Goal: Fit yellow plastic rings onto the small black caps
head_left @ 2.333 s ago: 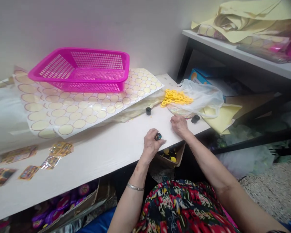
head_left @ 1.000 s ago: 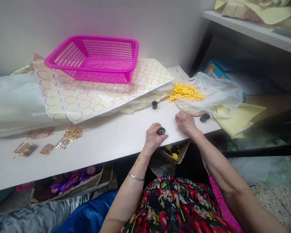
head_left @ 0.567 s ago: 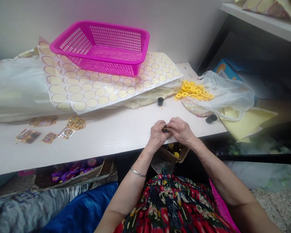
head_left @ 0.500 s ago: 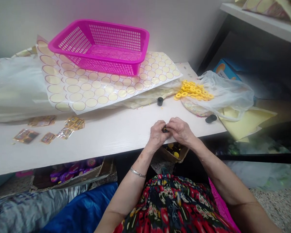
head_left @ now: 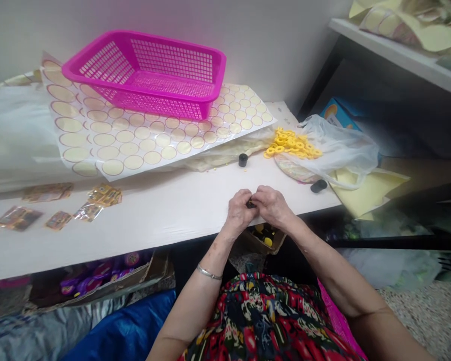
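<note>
Near the front edge of the white table (head_left: 195,205), my left hand (head_left: 240,209) and my right hand (head_left: 272,204) meet with fingers closed around a small black piece (head_left: 250,203). Most of that piece is hidden by the fingers. Beyond the hands stands a black cylinder (head_left: 242,160), and another black cylinder (head_left: 318,186) lies on its side to the right. A pile of yellow rings (head_left: 293,144) rests behind them, next to a clear plastic bag (head_left: 338,145).
A pink basket (head_left: 143,95) sits on sheets of round stickers (head_left: 133,162) at the back. Small printed packets (head_left: 104,194) lie at the left. Under the table are a box of yellow and black pieces (head_left: 265,235) and purple items (head_left: 97,276).
The whole view has shifted, so the table's things appear further left. Both hands keep their closed hold on the small black piece, with only a slight change in the fingers.
</note>
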Demonstrator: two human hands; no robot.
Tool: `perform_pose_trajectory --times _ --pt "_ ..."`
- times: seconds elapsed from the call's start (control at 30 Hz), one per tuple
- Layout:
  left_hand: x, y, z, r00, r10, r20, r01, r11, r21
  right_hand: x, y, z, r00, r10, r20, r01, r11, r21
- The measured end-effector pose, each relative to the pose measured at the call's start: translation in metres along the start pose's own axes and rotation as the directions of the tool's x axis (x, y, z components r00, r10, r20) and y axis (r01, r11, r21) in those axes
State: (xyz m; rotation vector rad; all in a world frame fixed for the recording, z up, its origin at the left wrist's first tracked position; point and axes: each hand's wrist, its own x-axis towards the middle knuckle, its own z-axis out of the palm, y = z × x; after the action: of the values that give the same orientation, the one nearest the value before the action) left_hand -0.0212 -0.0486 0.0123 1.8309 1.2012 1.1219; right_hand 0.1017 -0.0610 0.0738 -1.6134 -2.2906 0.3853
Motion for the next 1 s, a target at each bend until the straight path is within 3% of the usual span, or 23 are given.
perform_pose_trajectory --times 0.17,0.23,0.33,0.43,0.5,0.63,0.8,1.0 --pt "0.001 0.001 -0.002 1.0 0.017 -0.001 -0.017 1.0 0.024 0.0 0.011 -0.004 0.996 -0.031 -0.085 0.057 0.944 0.326" --pt "0.003 0.001 -0.004 0.999 0.033 -0.018 -0.032 0.999 0.033 0.009 0.024 -0.011 0.99 0.018 -0.136 0.033 0.931 0.364" --pt "0.005 0.005 -0.007 0.999 0.035 -0.033 -0.034 0.999 0.027 0.034 0.054 -0.029 0.932 0.204 -0.301 -0.151 0.97 0.189" --pt "0.006 0.009 -0.008 0.999 0.015 -0.044 -0.014 1.0 0.026 0.063 0.083 -0.046 0.844 0.343 -0.412 -0.406 0.911 -0.074" --pt "0.006 0.01 -0.008 0.999 0.006 -0.05 -0.004 1.0 0.026 0.08 0.095 -0.051 0.862 0.334 -0.382 -0.437 0.87 -0.226" --pt "0.005 0.007 -0.006 0.999 0.004 -0.054 -0.004 1.0 -0.002 0.1 0.102 -0.045 0.934 0.275 -0.23 -0.348 0.847 -0.401" --pt "0.004 0.006 -0.005 0.999 0.004 -0.048 -0.004 1.0 -0.012 0.109 0.105 -0.033 0.92 0.342 -0.193 -0.392 0.821 -0.414" --pt "0.003 0.008 -0.004 1.0 -0.004 -0.029 0.003 1.0 -0.028 0.117 0.107 -0.034 0.913 0.399 -0.088 -0.397 0.815 -0.421"
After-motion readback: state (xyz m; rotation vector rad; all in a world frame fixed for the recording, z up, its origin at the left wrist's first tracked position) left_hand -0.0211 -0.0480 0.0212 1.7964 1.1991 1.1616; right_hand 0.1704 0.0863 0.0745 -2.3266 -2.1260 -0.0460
